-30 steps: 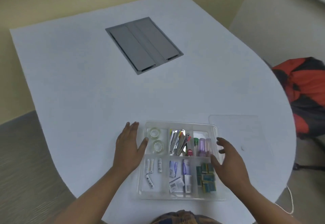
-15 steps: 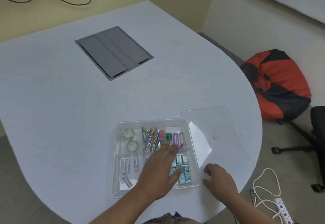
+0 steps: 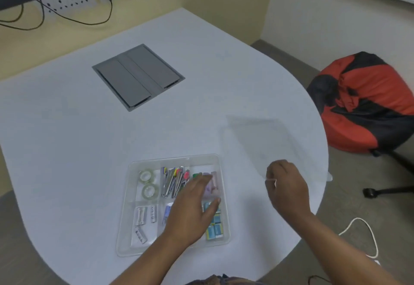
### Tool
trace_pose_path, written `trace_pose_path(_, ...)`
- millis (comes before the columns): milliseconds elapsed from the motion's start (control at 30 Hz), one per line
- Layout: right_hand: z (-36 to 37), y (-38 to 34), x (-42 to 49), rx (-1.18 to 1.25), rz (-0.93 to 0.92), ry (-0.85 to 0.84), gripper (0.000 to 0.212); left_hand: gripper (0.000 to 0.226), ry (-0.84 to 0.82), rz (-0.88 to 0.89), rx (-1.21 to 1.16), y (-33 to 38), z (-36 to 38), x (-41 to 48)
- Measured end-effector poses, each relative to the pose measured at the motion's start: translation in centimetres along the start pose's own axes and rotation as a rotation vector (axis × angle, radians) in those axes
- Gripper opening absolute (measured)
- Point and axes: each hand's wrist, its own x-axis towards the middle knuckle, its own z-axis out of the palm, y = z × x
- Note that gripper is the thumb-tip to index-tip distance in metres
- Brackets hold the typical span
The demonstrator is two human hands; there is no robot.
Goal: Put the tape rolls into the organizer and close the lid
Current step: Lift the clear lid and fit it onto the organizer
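While both tape rolls [image 3: 147, 184] already lie in the far-left compartment of the clear organizer [image 3: 125, 213], the lid [image 3: 268, 143] is not yet on; it shows as a faint, blurred sheet to the right of the tray. The right hand [image 3: 284, 186] is curled at its near edge, fingers pinched as if on the rim, though the blur keeps me from being sure. The left hand [image 3: 195, 208] rests flat and open across the middle compartments, steadying the tray. I'd say the lid wants lifting level and carrying left, then lining up with the tray's corners, with the left hand moved off first. The table [image 3: 67, 139] curves away just beyond the lid, so its right edge is near the drop. There's plenty of bare room to the left and behind.
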Motion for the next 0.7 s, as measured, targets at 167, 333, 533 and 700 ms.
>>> trace_pose_path(167,-4.8,-0.1,5.0,0.186,-0.006,0.218,0.030,0.052,0.105,-0.058,-0.068,1.1,-0.9,2.3)
trace_pose_path(333,-8.7,-2.4,7.8,0.425,-0.075,0.402,0.029,0.053,0.269,-0.190,-0.218,1.2,-3.5,4.4)
trace_pose_path(533,-10.5,-6.4,9.3,0.995,-0.027,0.431,0.032,0.065,0.415,-0.340,-0.320,-0.9,-8.0,5.1)
trace_pose_path(700,-10.0,-9.0,10.6,1.265,0.123,0.382,0.036,0.060,0.441,-0.393,-0.401,-3.4,-11.6,3.5)
